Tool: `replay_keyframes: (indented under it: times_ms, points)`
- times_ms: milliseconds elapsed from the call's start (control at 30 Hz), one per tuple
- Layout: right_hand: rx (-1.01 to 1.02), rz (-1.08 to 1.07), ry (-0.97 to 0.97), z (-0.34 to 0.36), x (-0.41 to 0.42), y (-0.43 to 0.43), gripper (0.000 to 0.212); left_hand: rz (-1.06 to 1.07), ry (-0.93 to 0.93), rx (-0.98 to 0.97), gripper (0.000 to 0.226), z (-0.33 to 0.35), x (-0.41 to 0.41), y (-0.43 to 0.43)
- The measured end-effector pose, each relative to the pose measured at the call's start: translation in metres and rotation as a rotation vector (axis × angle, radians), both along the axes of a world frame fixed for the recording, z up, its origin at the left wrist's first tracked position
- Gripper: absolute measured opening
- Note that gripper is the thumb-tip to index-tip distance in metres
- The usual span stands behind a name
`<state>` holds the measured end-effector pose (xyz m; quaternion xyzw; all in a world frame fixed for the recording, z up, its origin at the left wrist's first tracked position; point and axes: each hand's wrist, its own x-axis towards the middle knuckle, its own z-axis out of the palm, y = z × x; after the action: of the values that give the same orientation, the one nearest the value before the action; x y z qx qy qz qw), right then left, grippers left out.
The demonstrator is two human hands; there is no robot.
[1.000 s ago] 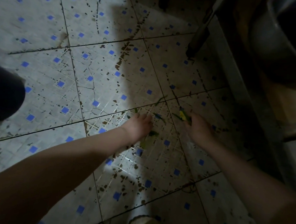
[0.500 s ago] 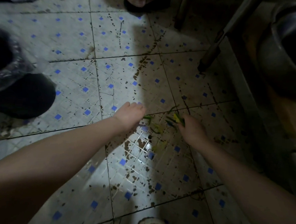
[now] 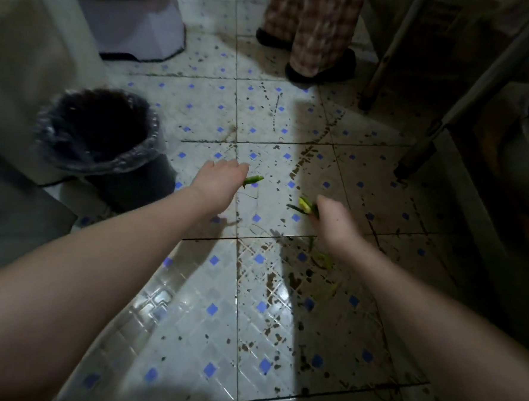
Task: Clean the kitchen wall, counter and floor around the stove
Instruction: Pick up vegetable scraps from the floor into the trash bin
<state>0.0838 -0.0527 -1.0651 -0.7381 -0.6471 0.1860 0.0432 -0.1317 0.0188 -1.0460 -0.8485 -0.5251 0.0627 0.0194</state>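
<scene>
My left hand (image 3: 220, 182) is raised over the tiled floor (image 3: 207, 305) and holds a green vegetable scrap (image 3: 253, 179) that sticks out to its right. My right hand (image 3: 333, 223) grips a yellow-green bunch of scraps (image 3: 303, 206) that juts out on its left side. More green scraps (image 3: 321, 259) lie on the dirty, brown-spotted tiles just under my right wrist. A black bin with a clear plastic liner (image 3: 100, 134) stands to the left of my left hand.
A person in checked trousers and dark slippers (image 3: 313, 33) stands at the far side. Metal legs of a stand (image 3: 421, 154) rise at the right beside a dark cabinet. A pale appliance (image 3: 27, 61) fills the left edge.
Both hands have lifted from the floor with scraps in them and moved left, toward the bin. The view has tilted up, so that the bin and the other person's legs now show.
</scene>
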Motion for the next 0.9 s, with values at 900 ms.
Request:
replay_keyframes:
  times_ms: [900]
  points:
    - [0.27,0.554,-0.174,0.081,-0.154,0.102,0.012,0.518,-0.04,0.215,0.038,0.063,-0.18,-0.002]
